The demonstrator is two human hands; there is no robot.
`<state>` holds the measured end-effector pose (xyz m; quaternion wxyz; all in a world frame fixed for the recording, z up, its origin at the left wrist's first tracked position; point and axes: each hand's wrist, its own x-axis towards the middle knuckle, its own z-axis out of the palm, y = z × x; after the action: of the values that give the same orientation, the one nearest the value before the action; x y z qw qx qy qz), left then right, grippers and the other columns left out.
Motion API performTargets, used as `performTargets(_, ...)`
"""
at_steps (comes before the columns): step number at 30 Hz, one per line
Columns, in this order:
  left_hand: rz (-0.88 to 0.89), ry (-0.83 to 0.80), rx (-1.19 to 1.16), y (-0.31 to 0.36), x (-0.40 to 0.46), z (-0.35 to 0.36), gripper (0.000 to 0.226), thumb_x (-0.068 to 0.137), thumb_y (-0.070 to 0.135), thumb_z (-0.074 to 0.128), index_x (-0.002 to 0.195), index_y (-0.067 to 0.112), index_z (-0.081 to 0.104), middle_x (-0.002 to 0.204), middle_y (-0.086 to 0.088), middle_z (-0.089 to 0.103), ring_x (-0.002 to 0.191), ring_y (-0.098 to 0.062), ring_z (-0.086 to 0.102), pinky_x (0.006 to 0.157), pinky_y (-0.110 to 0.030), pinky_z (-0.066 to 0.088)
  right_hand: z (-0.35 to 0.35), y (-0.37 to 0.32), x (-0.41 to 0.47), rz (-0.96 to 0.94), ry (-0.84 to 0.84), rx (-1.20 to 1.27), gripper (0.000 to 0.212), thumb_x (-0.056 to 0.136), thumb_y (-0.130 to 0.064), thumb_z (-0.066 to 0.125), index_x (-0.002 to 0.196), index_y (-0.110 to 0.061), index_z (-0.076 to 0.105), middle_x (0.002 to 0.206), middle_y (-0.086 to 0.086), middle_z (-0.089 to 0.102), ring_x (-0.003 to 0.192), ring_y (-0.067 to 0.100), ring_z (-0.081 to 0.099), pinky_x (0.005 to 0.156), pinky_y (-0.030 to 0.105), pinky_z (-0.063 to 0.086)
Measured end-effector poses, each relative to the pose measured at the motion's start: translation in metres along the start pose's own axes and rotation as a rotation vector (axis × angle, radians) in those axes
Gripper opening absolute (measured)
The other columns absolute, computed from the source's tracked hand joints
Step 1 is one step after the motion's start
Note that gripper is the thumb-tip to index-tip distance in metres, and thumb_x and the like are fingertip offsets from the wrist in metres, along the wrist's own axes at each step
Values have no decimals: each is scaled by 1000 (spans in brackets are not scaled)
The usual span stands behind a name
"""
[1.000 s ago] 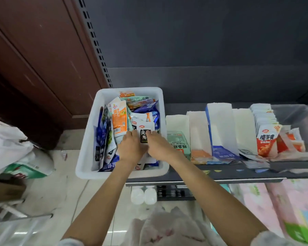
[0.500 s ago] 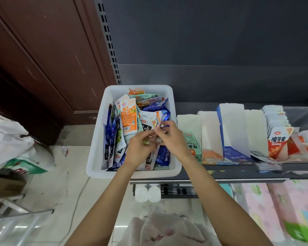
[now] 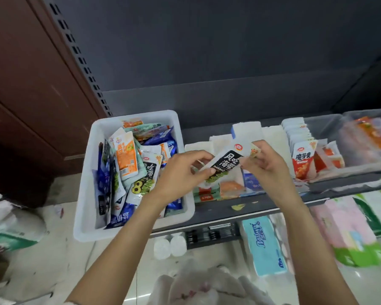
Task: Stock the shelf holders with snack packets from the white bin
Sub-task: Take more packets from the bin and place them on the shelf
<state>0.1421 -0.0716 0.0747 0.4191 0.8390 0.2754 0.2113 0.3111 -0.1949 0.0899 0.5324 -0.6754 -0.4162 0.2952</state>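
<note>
Above the row of white holders (image 3: 246,133) on the shelf (image 3: 262,205), you hold one black-and-white snack packet (image 3: 223,166) tilted between both hands. Your left hand (image 3: 180,172) pinches its lower left end with thumb and curled fingers; your right hand (image 3: 266,164) pinches its upper right corner. Left of it, the white bin (image 3: 88,179) sits on the shelf's end, full of mixed packets.
</note>
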Motion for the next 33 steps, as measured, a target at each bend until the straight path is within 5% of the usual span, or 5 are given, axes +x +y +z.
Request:
performTargets(12,395,45,258,60,102,168,16,91,22,58,102,19,71,97,3,73,82,-19,67,72,-32,53,-131,81,-31,-76,686,-435,13,89,-13,63,101,-18,61,80,5,68,73,20,63,68,33,47)
performTargets(18,329,-114,450,26,111,185,21,91,25,59,107,22,71,110,0,67,110,-22,50,98,-33,28,-133,119,-20,-21,531,-594,13,88,-9,65,100,-11,68,88,9,72,76,20,67,62,21,42)
performTargets(24,267,-286,521,7,92,170,29,96,27,50,121,25,63,148,0,34,142,-17,14,117,-35,-2,-131,131,-7,-71,194,-963,25,73,7,71,89,-12,76,100,11,70,91,39,62,79,45,54)
performTargets(28,137,-86,255,3,64,128,27,93,25,55,118,27,63,133,6,52,128,-14,38,105,-20,21,-124,121,-9,17,143,-933,35,74,11,63,101,-9,73,112,15,66,102,41,57,88,50,51)
performTargets(33,-221,200,-100,-8,10,46,18,90,25,58,103,35,65,77,10,68,71,-6,64,71,-22,50,-73,59,-1,-173,135,-631,35,86,10,52,108,-12,67,108,4,67,94,17,61,77,23,50)
